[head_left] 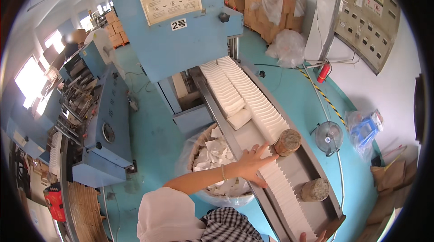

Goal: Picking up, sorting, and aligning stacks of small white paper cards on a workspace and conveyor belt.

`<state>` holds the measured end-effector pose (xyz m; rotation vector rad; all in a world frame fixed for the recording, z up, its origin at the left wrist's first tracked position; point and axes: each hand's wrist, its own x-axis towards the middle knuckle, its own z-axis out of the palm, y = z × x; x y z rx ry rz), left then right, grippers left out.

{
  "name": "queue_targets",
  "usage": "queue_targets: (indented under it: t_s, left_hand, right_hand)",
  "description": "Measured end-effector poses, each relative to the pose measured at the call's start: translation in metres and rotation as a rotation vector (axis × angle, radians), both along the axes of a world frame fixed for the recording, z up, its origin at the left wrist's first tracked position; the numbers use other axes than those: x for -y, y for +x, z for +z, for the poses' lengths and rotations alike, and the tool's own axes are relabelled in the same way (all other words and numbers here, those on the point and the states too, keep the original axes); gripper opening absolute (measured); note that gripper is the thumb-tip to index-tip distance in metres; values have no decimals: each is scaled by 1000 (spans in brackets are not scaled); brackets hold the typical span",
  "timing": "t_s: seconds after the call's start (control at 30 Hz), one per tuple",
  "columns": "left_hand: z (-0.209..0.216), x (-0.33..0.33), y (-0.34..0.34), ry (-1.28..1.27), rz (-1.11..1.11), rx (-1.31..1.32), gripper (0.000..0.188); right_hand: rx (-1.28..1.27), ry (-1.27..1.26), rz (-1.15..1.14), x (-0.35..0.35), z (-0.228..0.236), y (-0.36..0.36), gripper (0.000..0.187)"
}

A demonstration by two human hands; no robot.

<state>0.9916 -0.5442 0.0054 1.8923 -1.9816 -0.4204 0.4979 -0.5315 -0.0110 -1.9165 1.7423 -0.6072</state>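
As the left hand [254,163] spreads its fingers, unclenched, over a row of thin white pieces [285,192] on the metal table [296,169], the right hand [320,237] appears nearer the wearer, too cropped to tell its grip. One rough cylinder [288,142] stands just right of the left fingers. Light, even pressure beneath those fingers would likely keep the pieces upright and uncrushed.

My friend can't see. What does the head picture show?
A person's left hand spreads over a row of thin white pieces on a metal tray, while the right hand shows at the bottom edge. Two rough brown cylinders are beside the row; a blue machine stands behind.
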Motion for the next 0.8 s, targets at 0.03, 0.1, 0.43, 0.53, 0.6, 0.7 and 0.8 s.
queue_targets:
  t_s: [0.03, 0.1, 0.43, 0.53, 0.6, 0.7, 0.8]
  left_hand:
    - [-3, -3, 0, 9, -2, -5, 110]
    - [-8, -1, -1, -83, -37, -3, 114]
    - [4, 19, -28, 65, -78, -54, 97]
    - [13, 19, -47, 18, -1, -19, 91]
    - [19, 27, -52, 24, -59, 14, 88]
    - [16, 25, -53, 30, -59, -2, 84]
    - [24, 18, -61, -73, -61, -16, 82]
  right_hand:
    - [-5, 9, -2, -11, 1, 13, 84]
    - [-540, -278, -196, -22, 13, 52, 65]
    - [-371, 116, -83, -9, 54, 124, 115]
    - [-470, 142, -190, 4, 60, 158, 91]
    - [-423, 141, -250, 1, 53, 154, 88]
    - [-391, 105, -294, -8, 46, 147, 82]
    - [-316, 41, -277, -17, 48, 140, 77]
